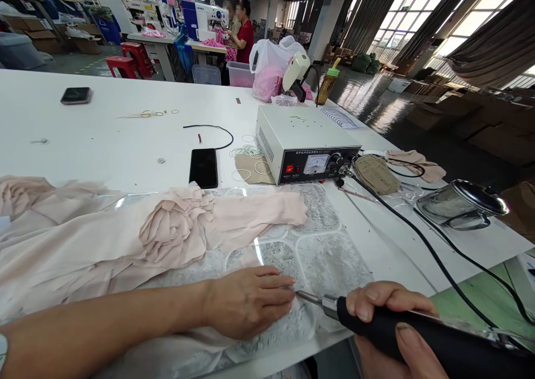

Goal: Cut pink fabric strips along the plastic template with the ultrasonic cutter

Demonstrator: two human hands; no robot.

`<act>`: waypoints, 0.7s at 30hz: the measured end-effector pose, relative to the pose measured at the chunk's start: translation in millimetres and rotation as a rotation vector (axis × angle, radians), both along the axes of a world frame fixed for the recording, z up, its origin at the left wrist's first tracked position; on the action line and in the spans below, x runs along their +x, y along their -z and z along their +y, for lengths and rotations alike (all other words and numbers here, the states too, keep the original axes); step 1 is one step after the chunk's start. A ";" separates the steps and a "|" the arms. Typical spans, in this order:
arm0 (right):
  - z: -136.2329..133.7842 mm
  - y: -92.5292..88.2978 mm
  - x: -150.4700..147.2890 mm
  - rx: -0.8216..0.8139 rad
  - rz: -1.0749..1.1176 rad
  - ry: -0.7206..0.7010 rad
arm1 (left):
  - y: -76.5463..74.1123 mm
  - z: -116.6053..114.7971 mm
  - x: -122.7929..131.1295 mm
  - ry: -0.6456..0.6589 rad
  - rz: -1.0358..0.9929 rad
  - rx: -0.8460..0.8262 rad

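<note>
My left hand point(253, 301) lies flat, fingers stretched out, on a thin pale pink fabric piece over a clear patterned mat point(328, 256). My right hand point(388, 306) is wrapped round the black handle of a corded handheld ultrasonic welder point(376, 326). Its narrow metal tip points left and ends right by my left fingertips; whether it touches the cloth I cannot tell. Beyond my left hand is a pale pink garment point(104, 242) with a ruffled, flower-like part point(173, 223). My left palm hides some of the fabric.
A white control box point(309, 145) stands on the white table point(137, 145), its black cable point(412, 226) running to the welder. Phones point(203, 168), a steel mug point(457, 203), cardboard patterns point(377, 174) and a plastic bag point(276, 67) lie around. Behind, a person point(244, 36) sits at a sewing machine.
</note>
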State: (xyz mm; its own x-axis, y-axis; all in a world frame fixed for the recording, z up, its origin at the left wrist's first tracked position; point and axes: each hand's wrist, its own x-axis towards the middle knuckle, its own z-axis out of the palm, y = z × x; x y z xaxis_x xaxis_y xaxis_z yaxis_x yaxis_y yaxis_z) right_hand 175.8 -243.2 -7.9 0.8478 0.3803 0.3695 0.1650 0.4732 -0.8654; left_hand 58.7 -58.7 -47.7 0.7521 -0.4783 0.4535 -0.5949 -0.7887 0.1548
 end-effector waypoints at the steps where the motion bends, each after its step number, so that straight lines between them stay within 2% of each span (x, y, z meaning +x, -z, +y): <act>1: 0.5 -0.4 -0.2 0.000 0.001 -0.002 | -0.8 -0.1 0.3 0.001 -0.001 -0.002; 10: -2.7 2.6 0.6 -0.012 -0.019 -0.023 | -3.2 0.8 -0.1 0.006 0.009 -0.004; 16: -11.2 -7.6 -5.8 -0.073 0.035 -0.004 | 3.1 0.7 -0.8 0.004 0.027 0.014; 21: -12.6 -10.1 -7.8 -0.095 0.049 0.028 | 2.2 1.1 -0.5 0.005 0.035 0.012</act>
State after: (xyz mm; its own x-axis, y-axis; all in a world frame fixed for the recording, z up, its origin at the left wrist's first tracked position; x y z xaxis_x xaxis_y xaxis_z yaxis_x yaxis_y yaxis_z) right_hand 168.0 -255.7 2.1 0.8747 0.3878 0.2908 0.1333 0.3843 -0.9135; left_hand 58.2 -57.7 -50.0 0.7651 -0.4868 0.4215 -0.5930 -0.7879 0.1664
